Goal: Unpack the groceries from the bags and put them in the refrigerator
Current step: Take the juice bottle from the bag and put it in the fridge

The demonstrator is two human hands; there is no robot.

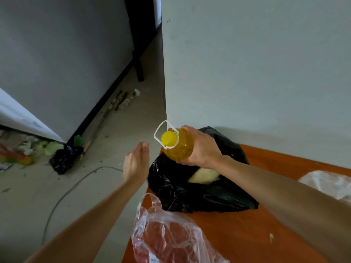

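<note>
Right hand (201, 149) grips yellow oil bottle (178, 145) above black bag (199, 190) on orange table (256, 224). Left hand (135, 164), fingers straight, empty, at bottle's 9 o'clock. Clear bag (171, 238) at 6.

R hand (201, 147) gripping; L hand (135, 164) fingers (144, 149) straight.

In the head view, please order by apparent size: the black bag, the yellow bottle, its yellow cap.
black bag
yellow bottle
yellow cap
The bottle is held nearer the camera, yet the order looks clear.
</note>
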